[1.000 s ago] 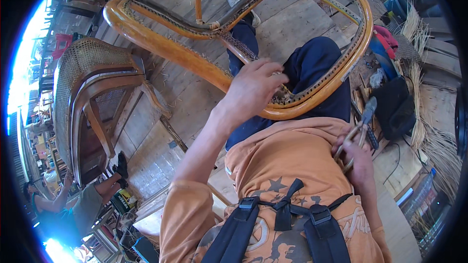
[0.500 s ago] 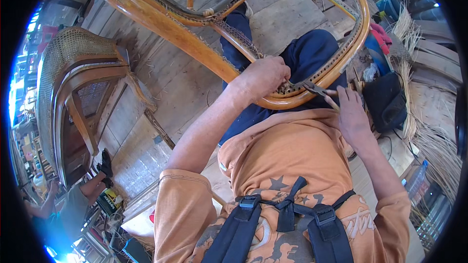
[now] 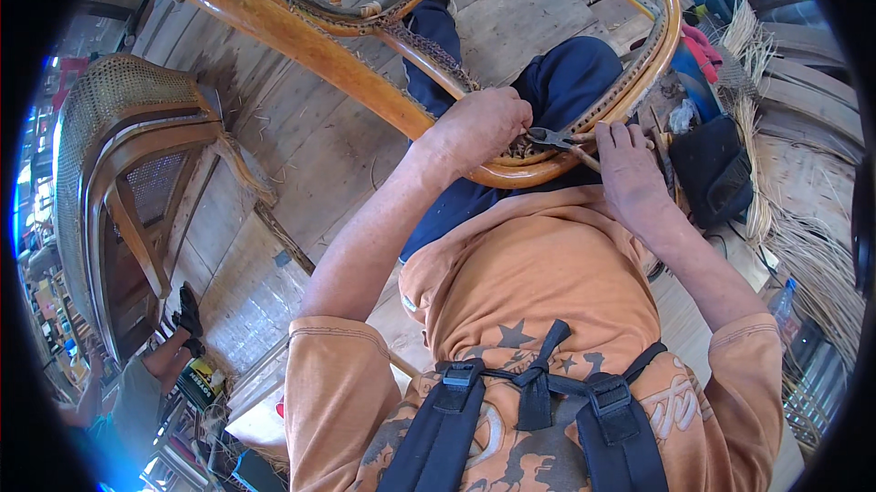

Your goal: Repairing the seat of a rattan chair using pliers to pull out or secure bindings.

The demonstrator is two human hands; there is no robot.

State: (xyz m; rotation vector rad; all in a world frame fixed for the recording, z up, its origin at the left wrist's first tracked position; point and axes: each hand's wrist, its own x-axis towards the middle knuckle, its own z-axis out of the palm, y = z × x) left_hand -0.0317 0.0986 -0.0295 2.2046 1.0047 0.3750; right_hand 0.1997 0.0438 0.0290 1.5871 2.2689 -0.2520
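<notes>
**A:** Status on hands?

**B:** Left hand [image 3: 482,130] is fisted tight on the near curve of the chair frame [image 3: 301,40], fingers wrapped over the rim where the old cane edging runs. Right hand [image 3: 628,168] lies flat over the same curve just beside it, fingers pressed together and pointing away from me, pinning the handles of the pliers [image 3: 554,137] against the wood.

**A:** Pliers open or closed?

**B:** Can't tell. Dark tips show between my two hands, aimed at the left fist; whatever they bite is hidden under my knuckles.

**A:** Where's the frame sitting?

**B:** Across my lap, on the blue trousers [image 3: 557,81]. Near curve of the bentwood seat ring touches my thighs; the thick amber rail runs up to the far left. Seat opening is bare, plank floor [image 3: 301,145] visible through it.

**A:** Anything around you?

**B:** Finished cane-back chair [image 3: 128,172] at the floor's left edge, well apart from me. Black bag [image 3: 716,168] just right of my right hand. Loose cane strands [image 3: 803,255] piled along the right edge. Red cloth [image 3: 704,49] beyond the frame's right curve. Another person's legs [image 3: 169,346] in dark shoes at lower left.
</notes>
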